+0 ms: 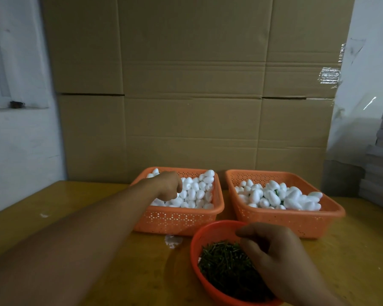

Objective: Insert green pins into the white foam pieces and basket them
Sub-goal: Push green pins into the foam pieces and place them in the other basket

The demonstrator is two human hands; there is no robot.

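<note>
Two orange perforated baskets stand side by side on the wooden table. The left basket (pixel 177 219) is full of plain white egg-shaped foam pieces (pixel 197 191). My left hand (pixel 169 185) reaches into it, fingers curled down among the pieces; what they hold is hidden. The right basket (pixel 296 221) holds foam pieces (pixel 274 196), some showing green pins. In front sits a round orange bowl (pixel 208 235) heaped with dark green pins (pixel 226 263). My right hand (pixel 272 252) lies over the bowl, fingertips curled down into the pins.
A tall wall of brown cardboard (pixel 192 85) stands right behind the baskets. White foam crumbs (pixel 173 240) lie on the yellow table (pixel 75 208) between the left basket and the bowl. Grey stacked sheets (pixel 380 162) rise at the far right.
</note>
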